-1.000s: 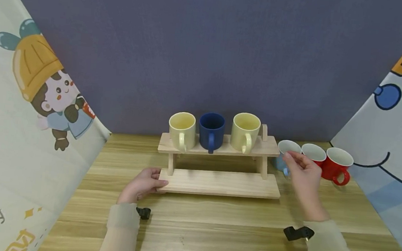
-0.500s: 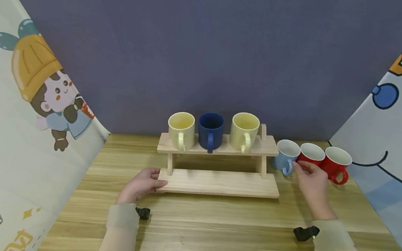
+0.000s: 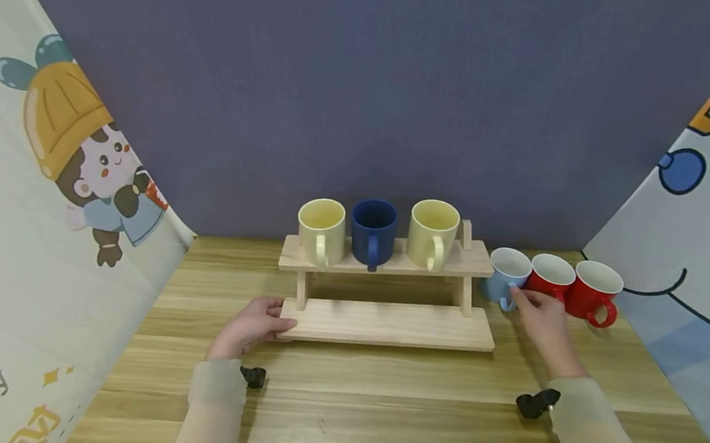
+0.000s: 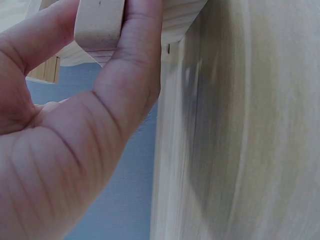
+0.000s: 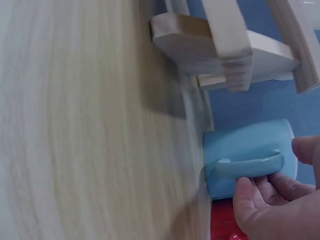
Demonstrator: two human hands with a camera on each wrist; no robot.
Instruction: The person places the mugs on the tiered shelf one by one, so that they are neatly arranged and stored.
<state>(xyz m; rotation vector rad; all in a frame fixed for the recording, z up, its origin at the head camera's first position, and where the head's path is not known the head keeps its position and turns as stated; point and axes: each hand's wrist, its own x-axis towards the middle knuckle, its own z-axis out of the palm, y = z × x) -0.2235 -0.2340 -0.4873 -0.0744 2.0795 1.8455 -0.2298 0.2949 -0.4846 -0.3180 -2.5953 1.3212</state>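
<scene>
At the left end of the lower board of a two-tier wooden rack [image 3: 384,323], my left hand [image 3: 253,324] grips the board's edge between thumb and fingers; the left wrist view shows the board end [image 4: 100,25] between them. My right hand [image 3: 542,325] is at the handle [image 5: 252,166] of a light blue mug [image 3: 498,284] standing upright beside the rack. In the right wrist view the fingers [image 5: 245,197] touch one side of the handle, while the thumb [image 5: 305,148] stands slightly apart near the rim. Part of the right hand is outside that view.
On the upper shelf stand a yellow mug [image 3: 323,233], a dark blue mug [image 3: 369,241] and another yellow mug [image 3: 430,239]. Two red mugs [image 3: 588,297] with white insides stand right of the light blue mug. A dark blue wall [image 3: 367,94] rises behind the wooden tabletop [image 3: 374,423].
My right hand has come down from above the light blue mug and moved to its handle. The left hand stays on the rack, and the mugs have not moved.
</scene>
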